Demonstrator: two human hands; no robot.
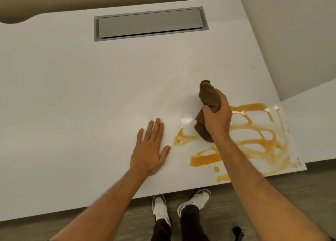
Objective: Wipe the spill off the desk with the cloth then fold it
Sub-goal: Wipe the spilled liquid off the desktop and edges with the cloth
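I see one cloth, bunched, long axis near-to-far, clenched in my right hand; one orange spill right; left hand flat, fingers spread.

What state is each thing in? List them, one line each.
cloth: bunched, gripped in the right hand.
right hand: closed on the cloth, over the spill.
left hand: open, flat on the desk.
spill: orange, smeared, mostly unwiped.
desk: faint streak left of the cloth.
cable hatch: lid closed.
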